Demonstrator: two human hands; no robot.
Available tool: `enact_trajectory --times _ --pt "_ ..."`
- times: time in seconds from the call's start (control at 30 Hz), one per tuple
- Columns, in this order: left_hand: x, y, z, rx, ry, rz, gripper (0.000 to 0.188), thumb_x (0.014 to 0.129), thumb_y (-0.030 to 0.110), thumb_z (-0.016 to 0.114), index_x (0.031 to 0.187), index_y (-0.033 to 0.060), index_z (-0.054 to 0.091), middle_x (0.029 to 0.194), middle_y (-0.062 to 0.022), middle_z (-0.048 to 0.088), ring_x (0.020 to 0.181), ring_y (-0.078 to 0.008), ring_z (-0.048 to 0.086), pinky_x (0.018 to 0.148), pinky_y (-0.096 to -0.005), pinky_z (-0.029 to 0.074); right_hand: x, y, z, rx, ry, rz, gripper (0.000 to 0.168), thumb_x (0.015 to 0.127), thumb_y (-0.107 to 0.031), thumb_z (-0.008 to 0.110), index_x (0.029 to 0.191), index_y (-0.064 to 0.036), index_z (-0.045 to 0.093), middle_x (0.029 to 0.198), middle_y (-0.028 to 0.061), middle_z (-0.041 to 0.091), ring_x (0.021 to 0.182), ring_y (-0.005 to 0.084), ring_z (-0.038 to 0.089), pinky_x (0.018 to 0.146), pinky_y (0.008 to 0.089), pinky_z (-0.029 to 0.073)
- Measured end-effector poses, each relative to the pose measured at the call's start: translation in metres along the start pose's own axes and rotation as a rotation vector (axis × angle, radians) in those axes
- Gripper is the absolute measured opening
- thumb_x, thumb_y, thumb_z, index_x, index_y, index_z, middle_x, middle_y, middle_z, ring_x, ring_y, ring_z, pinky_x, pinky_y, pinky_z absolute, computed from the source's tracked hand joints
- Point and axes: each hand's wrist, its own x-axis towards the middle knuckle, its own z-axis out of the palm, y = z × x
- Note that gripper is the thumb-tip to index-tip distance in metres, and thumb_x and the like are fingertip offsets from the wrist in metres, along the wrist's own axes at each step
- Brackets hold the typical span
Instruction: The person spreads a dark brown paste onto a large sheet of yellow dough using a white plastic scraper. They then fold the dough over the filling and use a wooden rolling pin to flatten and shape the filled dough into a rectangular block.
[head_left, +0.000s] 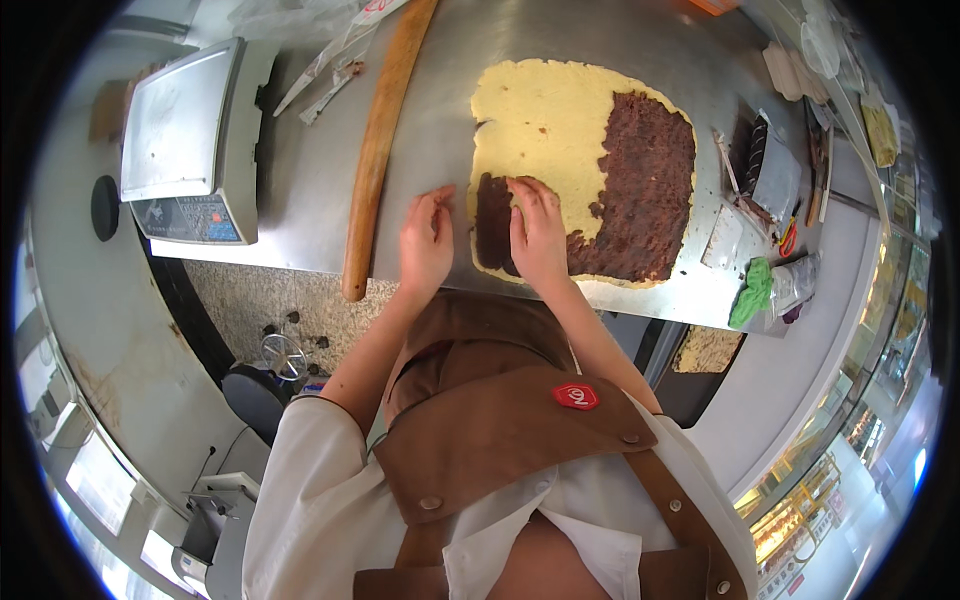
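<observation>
A rolled-out sheet of pale yellow dough (540, 97) lies on the steel worktop. Dark reddish-brown paste (649, 187) covers its right side and runs along its near edge, with another dark patch at the near left corner. My right hand (541, 232) is over the near left part of the sheet, fingers bent down at the border of paste and bare dough; whether it holds any paste is hidden. My left hand (429, 238) hovers just left of the sheet, fingers curled with thumb near them; nothing clear shows between them. A long wooden rolling pin (381, 150) lies left of that hand.
A digital scale (180, 127) stands at the worktop's left. Plastic wrappers (330, 67) lie beyond it. Along the right side are a white scraper (722, 236), a green cloth (752, 292), red-handled scissors (787, 238) and a clear plastic bag (795, 283). A stool (251, 397) stands below at left.
</observation>
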Motion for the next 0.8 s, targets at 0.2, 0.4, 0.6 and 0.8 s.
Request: enact_trajectory --times 0.2,0.4,0.6,0.8 --pt "-0.059 -0.010 0.014 -0.348 -0.124 -0.405 0.023 0.096 -0.004 0.051 0.117 -0.0030 0.060 0.100 -0.0128 0.069 0.086 -0.0201 0.070 0.080 -0.0317 0.055 0.000 0.010 -0.008 0.044 -0.096 0.106 0.036 0.091 -0.009 0.066 0.125 -0.004 0.057 0.121 0.0163 0.056 0.115 0.0341 0.056 0.100 0.0408 0.046" --pt "-0.089 -0.018 0.022 -0.308 -0.069 -0.379 0.024 0.095 -0.006 0.048 0.118 -0.0031 0.056 0.104 -0.0152 0.070 0.095 -0.0248 0.071 0.085 -0.0349 0.056 -0.041 0.005 -0.010 -0.232 -0.292 -0.108 0.082 0.077 -0.037 0.084 0.141 -0.006 0.044 0.145 0.0143 0.042 0.135 0.0375 0.040 0.115 0.0541 0.028" --pt "-0.092 -0.007 0.033 -0.397 0.078 -0.503 0.028 0.094 -0.002 0.052 0.122 -0.0054 0.054 0.113 -0.0188 0.069 0.107 -0.0284 0.067 0.093 -0.0361 0.053 -0.048 0.006 0.005 -0.324 -0.285 -0.132 0.089 0.073 -0.039 0.087 0.143 -0.006 0.042 0.149 0.0139 0.039 0.138 0.0355 0.037 0.118 0.0548 0.026" --pt "-0.070 -0.018 0.027 -0.436 -0.130 -0.656 0.034 0.093 0.004 0.056 0.126 -0.0075 0.056 0.113 -0.0200 0.069 0.104 -0.0264 0.068 0.093 -0.0358 0.052 -0.052 0.005 0.005 -0.250 -0.252 -0.103 0.084 0.075 -0.032 0.086 0.143 -0.007 0.044 0.151 0.0145 0.040 0.139 0.0370 0.036 0.115 0.0524 0.027"
